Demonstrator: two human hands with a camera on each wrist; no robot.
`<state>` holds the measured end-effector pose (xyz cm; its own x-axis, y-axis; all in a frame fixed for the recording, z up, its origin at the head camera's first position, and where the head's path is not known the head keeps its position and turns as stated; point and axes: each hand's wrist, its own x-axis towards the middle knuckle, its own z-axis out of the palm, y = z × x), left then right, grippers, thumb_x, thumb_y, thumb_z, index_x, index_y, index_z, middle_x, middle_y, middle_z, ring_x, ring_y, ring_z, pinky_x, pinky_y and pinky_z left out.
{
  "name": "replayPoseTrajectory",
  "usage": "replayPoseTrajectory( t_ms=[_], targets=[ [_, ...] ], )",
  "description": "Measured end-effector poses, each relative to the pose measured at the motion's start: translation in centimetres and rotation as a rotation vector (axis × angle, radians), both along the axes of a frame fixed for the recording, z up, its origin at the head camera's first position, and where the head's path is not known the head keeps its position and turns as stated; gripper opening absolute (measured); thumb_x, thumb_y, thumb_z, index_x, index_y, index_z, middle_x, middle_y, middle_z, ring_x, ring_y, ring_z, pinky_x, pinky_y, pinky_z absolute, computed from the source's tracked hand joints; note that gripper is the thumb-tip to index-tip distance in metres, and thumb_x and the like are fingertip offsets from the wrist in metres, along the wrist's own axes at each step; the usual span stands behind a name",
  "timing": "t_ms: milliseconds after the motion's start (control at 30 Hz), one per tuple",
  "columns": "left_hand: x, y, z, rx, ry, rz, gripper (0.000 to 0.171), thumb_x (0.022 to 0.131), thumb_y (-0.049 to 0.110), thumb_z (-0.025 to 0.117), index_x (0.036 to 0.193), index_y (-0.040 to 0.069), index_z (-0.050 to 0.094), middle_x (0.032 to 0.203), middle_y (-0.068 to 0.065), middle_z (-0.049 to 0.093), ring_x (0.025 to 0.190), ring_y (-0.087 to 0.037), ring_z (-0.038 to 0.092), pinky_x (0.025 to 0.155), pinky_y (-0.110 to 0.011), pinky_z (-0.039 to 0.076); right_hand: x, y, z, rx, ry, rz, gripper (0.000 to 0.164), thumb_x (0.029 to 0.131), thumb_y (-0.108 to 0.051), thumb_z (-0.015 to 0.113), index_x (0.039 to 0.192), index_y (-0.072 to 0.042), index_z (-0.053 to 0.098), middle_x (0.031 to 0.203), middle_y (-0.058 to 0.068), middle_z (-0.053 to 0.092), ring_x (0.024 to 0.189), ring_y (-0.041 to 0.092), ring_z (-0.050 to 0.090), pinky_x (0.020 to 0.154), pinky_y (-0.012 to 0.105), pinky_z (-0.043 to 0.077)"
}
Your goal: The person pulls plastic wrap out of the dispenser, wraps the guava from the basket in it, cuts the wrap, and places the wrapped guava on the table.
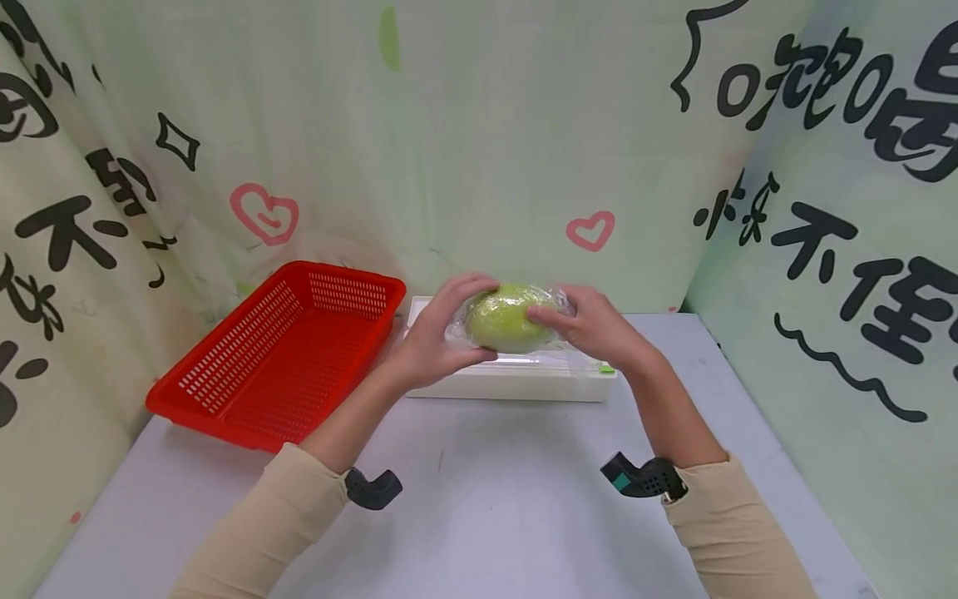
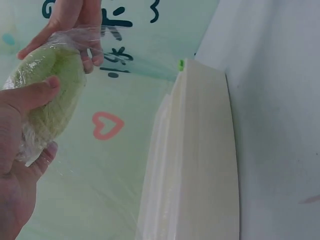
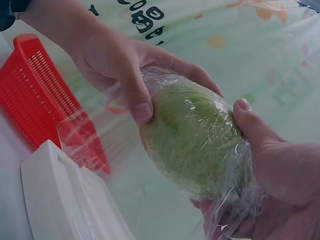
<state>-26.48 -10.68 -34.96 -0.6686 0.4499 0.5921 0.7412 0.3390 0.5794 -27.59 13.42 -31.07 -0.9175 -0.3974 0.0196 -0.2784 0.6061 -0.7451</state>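
Both hands hold up a pale green, oval fruit or vegetable (image 1: 503, 319) wrapped in clear cling film (image 3: 235, 200). My left hand (image 1: 440, 334) grips its left end, thumb below and fingers over the top in the head view. The right hand (image 1: 599, 329) holds the other end, its thumb lying across the near side. In the right wrist view, the film bunches in loose folds at the right hand's end. Just below and behind the hands lies a long white cling film dispenser (image 1: 516, 388) with a green tab (image 1: 606, 368) at its right end.
A red perforated basket (image 1: 314, 358) stands on the left of the white table (image 1: 486, 507), beside the dispenser. Pale green curtains (image 1: 479, 166) with black writing and pink hearts close off the back and sides. Each wrist wears a dark strap (image 1: 645, 478).
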Motion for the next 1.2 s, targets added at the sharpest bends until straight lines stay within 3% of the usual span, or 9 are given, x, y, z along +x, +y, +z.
replayPoseTrajectory(
  t_ms=[133, 267, 400, 600, 833, 1200],
  targets=[
    [-0.1, 0.0, -0.1, 0.005, -0.008, -0.001, 0.079, 0.071, 0.008, 0.085, 0.138, 0.015, 0.046, 0.141, -0.003, 0.046, 0.133, -0.016, 0.042, 0.111, -0.037, 0.041, -0.1, 0.0, -0.3, 0.004, -0.009, -0.003, 0.053, 0.092, -0.048, 0.059, 0.128, -0.009, 0.055, 0.112, 0.011, 0.064, 0.098, 0.026, 0.059, 0.085, 0.037, 0.054],
    [-0.1, -0.1, -0.4, 0.007, -0.050, 0.013, 0.079, 0.072, 0.010, 0.085, 0.139, 0.018, 0.045, 0.140, -0.002, 0.047, 0.131, -0.016, 0.043, 0.108, -0.039, 0.044, 0.0, 0.2, -0.6, -0.010, 0.021, -0.008, 0.060, 0.092, -0.047, 0.060, 0.140, -0.014, 0.046, 0.130, 0.011, 0.056, 0.112, 0.030, 0.055, 0.092, 0.045, 0.053],
    [-0.1, -0.3, -0.8, -0.002, -0.120, 0.041, 0.080, 0.073, 0.015, 0.085, 0.141, 0.021, 0.043, 0.140, 0.000, 0.047, 0.129, -0.017, 0.044, 0.104, -0.041, 0.047, 0.2, 0.4, -1.1, -0.070, 0.094, 0.006, 0.070, 0.088, -0.037, 0.070, 0.147, -0.021, 0.036, 0.142, 0.010, 0.047, 0.124, 0.035, 0.048, 0.094, 0.050, 0.052],
    [-0.1, -0.4, -1.5, -0.014, -0.249, 0.050, 0.082, 0.074, 0.023, 0.084, 0.144, 0.026, 0.040, 0.140, 0.003, 0.047, 0.123, -0.017, 0.047, 0.096, -0.039, 0.052, 1.0, 0.3, -2.2, -0.107, 0.187, 0.056, 0.087, 0.075, -0.031, 0.083, 0.148, -0.024, 0.035, 0.144, 0.007, 0.046, 0.128, 0.030, 0.046, 0.097, 0.050, 0.050],
    [-0.1, -0.7, -2.3, -0.028, -0.331, 0.060, 0.080, 0.076, 0.030, 0.082, 0.144, 0.034, 0.040, 0.142, 0.005, 0.048, 0.122, -0.017, 0.048, 0.089, -0.036, 0.056, 1.4, 0.1, -3.4, -0.093, 0.141, 0.062, 0.092, 0.070, -0.032, 0.087, 0.147, -0.028, 0.036, 0.151, 0.004, 0.039, 0.130, 0.028, 0.043, 0.096, 0.049, 0.052],
    [0.2, -0.8, -4.0, -0.063, -0.466, 0.098, 0.074, 0.079, 0.036, 0.079, 0.143, 0.034, 0.042, 0.135, 0.001, 0.053, 0.111, -0.022, 0.053, 0.082, -0.033, 0.057, 1.2, 0.1, -5.6, -0.095, 0.050, 0.033, 0.071, 0.079, -0.039, 0.079, 0.141, -0.029, 0.046, 0.141, 0.003, 0.049, 0.113, 0.026, 0.052, 0.086, 0.038, 0.055]
  ],
)
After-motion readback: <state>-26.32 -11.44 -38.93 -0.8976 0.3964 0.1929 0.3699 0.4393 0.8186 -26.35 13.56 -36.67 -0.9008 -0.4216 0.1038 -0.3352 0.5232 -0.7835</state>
